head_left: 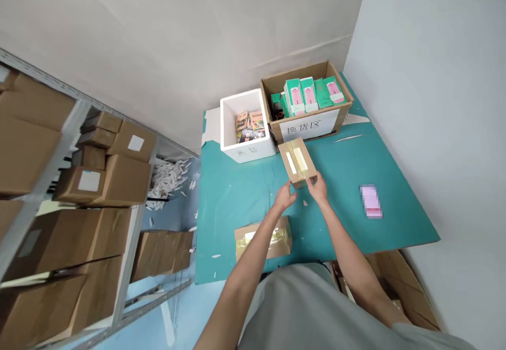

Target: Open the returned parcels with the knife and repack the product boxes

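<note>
Head view: I am working two bare hands over a green desk (pixel 229 197), where a small taped box (pixel 297 161) is sitting to the right of a white foam box (pixel 248 152) and nearer to me. My right hand (pixel 318 189) is grasping the small taped box at its near right corner, the grip narrowed to the cardboard, thumb at the end and fingers along the side. My left hand (pixel 284 197) is meeting the near left corner with its fingertips, the grip half curled and the thumb standing off; I cannot tell whether it is taking any firm hold, or whether the desk is supporting the load.

Just right of the foam box, a brown carton (pixel 342 115) is holding green-and-pink packs (pixel 294 99), its white handwritten sign (pixel 306 127) facing me. Inside the foam box, orange packets (pixel 256 120) are lying in a heap. Nearer to me than the foam box, a second taped parcel (pixel 281 239) is lying partly hidden behind my left forearm. Well to the foam box's right, a blurred pink item (pixel 370 202) is resting on the desk. Off to its left, metal shelving (pixel 129 255) is carrying stacked cartons (pixel 128 181).
</note>
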`<state>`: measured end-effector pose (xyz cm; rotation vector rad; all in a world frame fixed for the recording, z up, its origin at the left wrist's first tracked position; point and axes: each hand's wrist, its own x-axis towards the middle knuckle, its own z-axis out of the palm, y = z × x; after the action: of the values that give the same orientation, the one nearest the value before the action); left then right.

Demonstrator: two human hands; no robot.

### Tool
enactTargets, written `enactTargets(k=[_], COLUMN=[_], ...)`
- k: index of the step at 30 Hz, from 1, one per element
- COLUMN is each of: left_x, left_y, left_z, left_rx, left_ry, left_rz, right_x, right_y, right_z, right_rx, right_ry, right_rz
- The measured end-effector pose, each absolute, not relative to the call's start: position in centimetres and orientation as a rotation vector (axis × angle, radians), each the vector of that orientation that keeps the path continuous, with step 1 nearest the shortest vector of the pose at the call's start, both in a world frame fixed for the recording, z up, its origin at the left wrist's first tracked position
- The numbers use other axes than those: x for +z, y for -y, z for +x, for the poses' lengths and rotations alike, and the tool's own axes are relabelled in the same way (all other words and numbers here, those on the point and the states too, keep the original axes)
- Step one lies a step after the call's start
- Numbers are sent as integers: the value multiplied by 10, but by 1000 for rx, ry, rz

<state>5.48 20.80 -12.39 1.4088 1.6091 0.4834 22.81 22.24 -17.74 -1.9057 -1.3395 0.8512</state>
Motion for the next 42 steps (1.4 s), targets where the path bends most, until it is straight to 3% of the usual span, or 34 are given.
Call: enactTargets(k=[5,13,19,24,33,42], left_x=[-133,-136,-146,-159,-181,-203], left_y=[-194,-27,46,45,30,23], left_z=[61,-42,-111,-141,-164,-169], left_rx=[649,751,686,668,887,962], left_ry=[-1530,-1931,-2146,-1941,-1448,-1215], left_rz=[1526,1569,1429,1478,1247,1172], right_x=[-192,-232,-225,-190,-78,-47], right_y=[-218,-53,-19,-47,-60,-55], right_z=[283,335,316,267,156,60], right_rx=[1012,977,1023,1135,966,916], right_ry=[1373,1563,1544,1538,2400,3051], right_rz=[-1879,-2470,-2318,-2052,-1584,-1389])
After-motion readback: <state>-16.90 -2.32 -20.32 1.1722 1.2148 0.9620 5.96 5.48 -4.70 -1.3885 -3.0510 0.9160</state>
